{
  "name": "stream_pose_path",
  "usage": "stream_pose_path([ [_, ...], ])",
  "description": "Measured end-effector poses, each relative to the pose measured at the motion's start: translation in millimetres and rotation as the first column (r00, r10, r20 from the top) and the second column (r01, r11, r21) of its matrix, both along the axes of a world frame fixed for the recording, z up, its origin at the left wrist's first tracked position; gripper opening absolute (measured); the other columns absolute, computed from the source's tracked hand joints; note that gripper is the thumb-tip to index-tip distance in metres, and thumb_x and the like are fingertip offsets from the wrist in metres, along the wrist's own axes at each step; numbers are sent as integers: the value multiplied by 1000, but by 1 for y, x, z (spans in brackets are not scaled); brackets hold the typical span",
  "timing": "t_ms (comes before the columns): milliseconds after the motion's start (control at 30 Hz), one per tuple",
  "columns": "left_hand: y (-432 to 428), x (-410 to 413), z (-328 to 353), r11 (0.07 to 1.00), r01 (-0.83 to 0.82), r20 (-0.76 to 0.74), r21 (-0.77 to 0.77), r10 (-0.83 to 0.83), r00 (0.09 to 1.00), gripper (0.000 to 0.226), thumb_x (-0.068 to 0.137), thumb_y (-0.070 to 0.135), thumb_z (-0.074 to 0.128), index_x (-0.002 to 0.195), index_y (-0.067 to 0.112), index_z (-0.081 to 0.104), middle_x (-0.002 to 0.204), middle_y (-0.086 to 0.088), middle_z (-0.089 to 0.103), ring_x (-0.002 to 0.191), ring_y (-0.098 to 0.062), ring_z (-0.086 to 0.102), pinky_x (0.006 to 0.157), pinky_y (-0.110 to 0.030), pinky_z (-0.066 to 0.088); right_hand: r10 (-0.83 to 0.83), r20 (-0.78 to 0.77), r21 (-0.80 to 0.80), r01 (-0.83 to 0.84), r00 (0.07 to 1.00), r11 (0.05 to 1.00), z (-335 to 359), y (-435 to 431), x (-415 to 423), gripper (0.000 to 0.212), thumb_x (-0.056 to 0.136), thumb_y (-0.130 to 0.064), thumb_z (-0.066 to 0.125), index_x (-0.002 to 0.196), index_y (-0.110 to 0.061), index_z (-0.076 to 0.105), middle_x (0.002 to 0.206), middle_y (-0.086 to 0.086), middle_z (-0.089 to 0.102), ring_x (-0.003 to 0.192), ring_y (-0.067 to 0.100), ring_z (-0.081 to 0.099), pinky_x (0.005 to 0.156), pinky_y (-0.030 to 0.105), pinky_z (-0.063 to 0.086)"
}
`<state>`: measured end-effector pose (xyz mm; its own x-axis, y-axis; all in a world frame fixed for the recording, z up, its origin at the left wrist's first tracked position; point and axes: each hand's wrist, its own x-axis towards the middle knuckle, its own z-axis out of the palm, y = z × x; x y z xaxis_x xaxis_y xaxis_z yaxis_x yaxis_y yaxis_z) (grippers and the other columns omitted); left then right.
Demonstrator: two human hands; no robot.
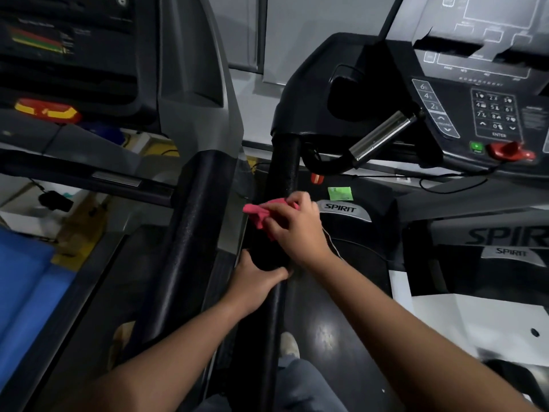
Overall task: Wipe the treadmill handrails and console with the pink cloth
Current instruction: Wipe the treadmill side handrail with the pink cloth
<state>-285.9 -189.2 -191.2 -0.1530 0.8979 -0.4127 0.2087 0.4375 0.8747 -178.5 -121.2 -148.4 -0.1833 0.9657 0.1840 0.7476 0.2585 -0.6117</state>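
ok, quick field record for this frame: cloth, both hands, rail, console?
cloth: pink cloth, bunched, on the black handrail
right hand: right hand grips the cloth against the rail
left hand: left hand holds the same rail, nearer the person
console: console at upper right, not touched
stage: rail being wiped

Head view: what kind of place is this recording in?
Most likely a gym: two treadmills side by side, a console with a number keypad, and a padded handrail being wiped with a pink cloth.
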Motion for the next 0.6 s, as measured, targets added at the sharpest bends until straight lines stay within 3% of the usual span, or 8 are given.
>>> stream_pose_path([
  [133,3,1,-1,999,7,41,41,-9,999,87,37,51,80,109,5,61,101,0,70,92,-12,66,79,-28,51,-78,404,102,40,911,994,14,10,-34,30,90,-40,53,114,-28,65,117,4,44,105,29,38,79,36,27],
  [200,3,1,-1,998,56,103,40,-60,993,87,36,52,80,101,-3,63,102,-13,67,79,2,62,69,-14,48,-37,577,75,-7,816,997,16,9,-52,32,93,-29,46,120,-19,60,127,8,39,113,31,36,89,41,31],
  [267,0,2,20,982,172,153,-82,-159,975,52,62,59,76,94,24,55,125,-20,57,82,15,49,70,0,36,69,713,6,-105,697,994,16,3,-65,37,95,-25,41,128,-15,54,135,11,33,119,31,33,97,41,30],
  [300,1,1,16,986,144,161,-88,-128,979,26,83,43,67,95,29,49,135,-19,50,88,15,48,74,0,31,130,754,-30,-163,644,986,15,1,-69,38,96,-26,40,130,-15,53,136,12,33,120,31,32,98,40,30],
  [333,-1,-1,17,993,89,130,-78,-78,988,17,93,24,59,107,26,49,140,-17,47,100,6,52,77,-2,28,177,773,-58,-210,609,976,14,-1,-69,38,96,-27,39,130,-16,53,135,12,34,120,31,32,96,39,30],
  [400,-1,-1,10,989,150,58,0,-149,987,53,80,21,70,127,6,51,132,-16,55,114,-16,55,83,-9,32,225,745,-78,-252,628,965,17,2,-61,37,94,-28,42,126,-17,57,132,10,37,118,31,33,93,38,32],
  [467,4,1,1,997,39,86,64,-44,995,83,50,37,83,119,-1,57,114,-8,66,104,-17,62,84,-19,46,205,674,-65,-219,710,974,22,11,-49,36,91,-29,47,121,-15,60,127,9,41,115,30,35,90,38,35],
  [600,3,-1,-6,997,7,138,72,-17,990,79,42,46,83,110,9,66,102,4,73,98,-10,67,90,-35,52,85,621,2,-109,779,994,24,19,-43,34,90,-29,48,118,-14,61,121,7,45,110,30,39,86,39,36],
])
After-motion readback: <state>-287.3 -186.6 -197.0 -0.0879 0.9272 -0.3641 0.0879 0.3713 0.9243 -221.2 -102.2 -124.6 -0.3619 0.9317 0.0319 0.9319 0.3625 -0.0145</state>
